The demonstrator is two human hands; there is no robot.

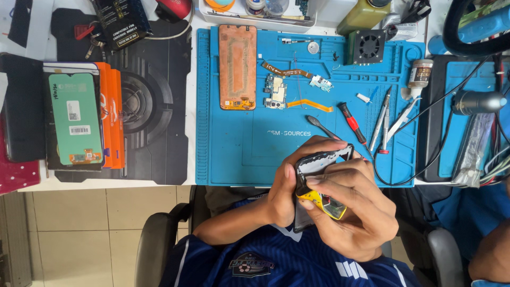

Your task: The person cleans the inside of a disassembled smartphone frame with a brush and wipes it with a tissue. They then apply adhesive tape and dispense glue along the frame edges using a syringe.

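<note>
Right now I see my left hand point(281, 194) gripping the black plastic phone frame point(319, 167) just below the blue silicone mat's point(239, 149) near edge, my right hand point(353, 212) pinching a yellow pick point(324, 204) against it.

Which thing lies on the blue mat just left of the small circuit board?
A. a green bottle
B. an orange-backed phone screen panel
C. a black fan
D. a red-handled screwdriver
B: the orange-backed phone screen panel lies flat on the blue mat, directly left of the small circuit board.
</note>
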